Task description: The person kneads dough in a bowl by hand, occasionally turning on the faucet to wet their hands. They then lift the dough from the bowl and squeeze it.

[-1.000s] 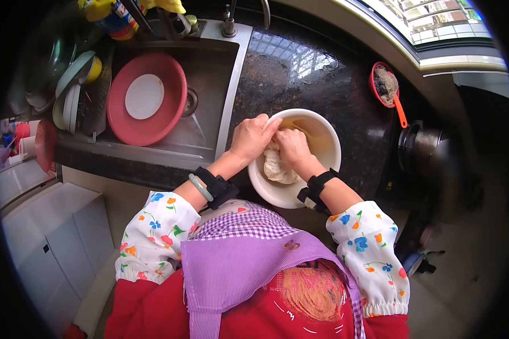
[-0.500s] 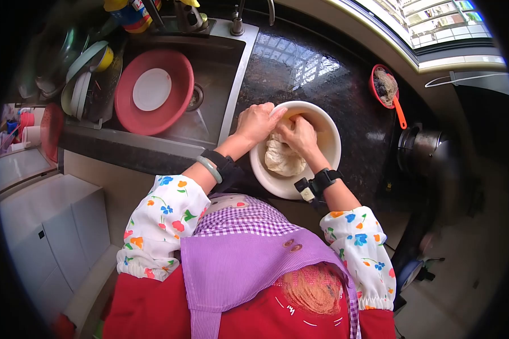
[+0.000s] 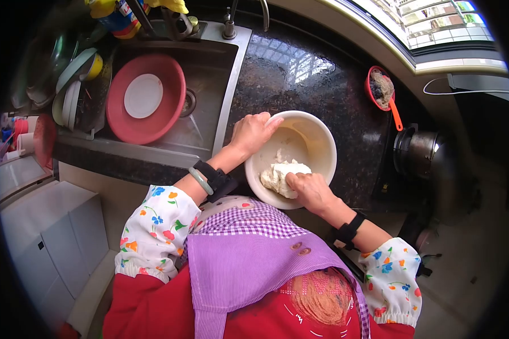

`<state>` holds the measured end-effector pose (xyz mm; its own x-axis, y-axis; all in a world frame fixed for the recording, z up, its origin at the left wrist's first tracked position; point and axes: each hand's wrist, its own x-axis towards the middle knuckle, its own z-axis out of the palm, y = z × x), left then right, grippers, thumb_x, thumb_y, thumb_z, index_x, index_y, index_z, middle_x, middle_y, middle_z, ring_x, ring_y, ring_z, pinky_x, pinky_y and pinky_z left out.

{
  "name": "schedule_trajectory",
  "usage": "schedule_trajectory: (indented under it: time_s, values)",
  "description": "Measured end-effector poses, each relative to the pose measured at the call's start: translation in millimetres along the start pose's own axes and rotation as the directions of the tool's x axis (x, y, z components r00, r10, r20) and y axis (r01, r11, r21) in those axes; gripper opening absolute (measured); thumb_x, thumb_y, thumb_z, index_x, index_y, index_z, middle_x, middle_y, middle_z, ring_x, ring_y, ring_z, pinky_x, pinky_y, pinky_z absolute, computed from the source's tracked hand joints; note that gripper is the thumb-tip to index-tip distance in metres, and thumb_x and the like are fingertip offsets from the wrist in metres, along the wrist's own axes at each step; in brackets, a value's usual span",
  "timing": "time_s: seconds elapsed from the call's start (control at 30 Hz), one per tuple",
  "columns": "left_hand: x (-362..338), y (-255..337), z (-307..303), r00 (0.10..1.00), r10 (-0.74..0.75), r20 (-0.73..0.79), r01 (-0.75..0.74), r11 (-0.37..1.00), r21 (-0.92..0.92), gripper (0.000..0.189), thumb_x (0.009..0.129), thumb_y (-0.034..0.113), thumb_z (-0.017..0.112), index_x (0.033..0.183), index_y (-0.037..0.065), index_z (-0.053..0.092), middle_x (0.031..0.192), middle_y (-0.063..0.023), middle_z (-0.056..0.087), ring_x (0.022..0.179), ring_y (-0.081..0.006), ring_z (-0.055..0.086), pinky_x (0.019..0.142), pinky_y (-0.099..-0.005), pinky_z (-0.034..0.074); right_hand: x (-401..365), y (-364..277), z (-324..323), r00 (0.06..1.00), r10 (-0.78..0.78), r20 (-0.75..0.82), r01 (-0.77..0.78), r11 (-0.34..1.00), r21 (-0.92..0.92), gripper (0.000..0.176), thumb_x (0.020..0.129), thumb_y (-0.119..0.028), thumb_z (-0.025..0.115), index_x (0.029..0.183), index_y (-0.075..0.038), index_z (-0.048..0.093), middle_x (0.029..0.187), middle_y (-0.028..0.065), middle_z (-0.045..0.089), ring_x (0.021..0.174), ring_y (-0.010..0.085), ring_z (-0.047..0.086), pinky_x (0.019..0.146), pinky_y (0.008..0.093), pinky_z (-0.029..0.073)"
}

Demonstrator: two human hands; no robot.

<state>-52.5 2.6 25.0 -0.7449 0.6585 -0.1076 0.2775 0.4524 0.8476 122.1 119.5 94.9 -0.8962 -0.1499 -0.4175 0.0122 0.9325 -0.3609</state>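
Observation:
A deep cream-white bowl (image 3: 328,148) stands on the dark counter in front of me. Inside it, toward the near side, lies a rough, pale lump of dough (image 3: 281,176). My right hand (image 3: 314,193) reaches over the bowl's near right rim, its fingers closed on the dough's right side; the fingertips are partly hidden. My left hand (image 3: 253,133) grips the bowl's far left rim, thumb over the edge and the other fingers curled outside, mostly out of sight.
At the left is a steel sink (image 3: 209,79) with a red basin (image 3: 116,116) holding a white plate (image 3: 143,96). Stacked dishes (image 3: 72,101) sit beyond it. A red ladle-like strainer (image 3: 382,89) with dark and beige contents lies at the back right, near a metal pot (image 3: 424,144).
My right hand has moved from the bowl's far inside toward its near right rim, drawing the dough nearer. My left hand stays on the rim.

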Motion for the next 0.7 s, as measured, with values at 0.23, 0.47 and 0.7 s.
schedule_trajectory:
  time_s: [0.23,0.47,0.7]
  values:
    - [-3,6,-2,0.999,-0.021,0.034,0.021,1.000,-0.003,0.041,0.088,0.043,0.052,0.070,0.005,0.056,0.064,-0.0178,0.061,0.063,-0.0366,0.062,0.057,-0.0446,0.049,67,22,15,0.988,0.084,-0.133,-0.085,0.996,0.000,0.013,0.071,-0.005,0.055,0.082,-0.005,0.048,0.070,0.0141,0.061,0.067,0.0312,0.063,0.058,0.0407,0.049]
    - [-4,7,5,0.996,0.016,-0.083,-0.016,1.000,-0.005,0.040,0.088,0.039,0.054,0.067,0.004,0.054,0.059,-0.0187,0.057,0.059,-0.0374,0.059,0.052,-0.0439,0.046,104,43,23,0.985,0.069,-0.158,-0.095,0.981,-0.167,0.029,0.074,-0.006,0.055,0.103,-0.005,0.056,0.086,0.0147,0.063,0.078,0.0301,0.064,0.066,0.0394,0.052]
    - [-17,-7,5,0.986,-0.012,-0.163,0.007,0.999,-0.032,0.046,0.089,0.039,0.054,0.065,0.001,0.051,0.058,-0.0199,0.053,0.051,-0.0347,0.054,0.050,-0.0407,0.043,88,29,2,0.983,0.142,-0.115,-0.117,0.974,0.194,0.050,0.067,0.000,0.062,0.114,-0.005,0.049,0.101,0.0206,0.056,0.098,0.0361,0.055,0.086,0.0428,0.045]
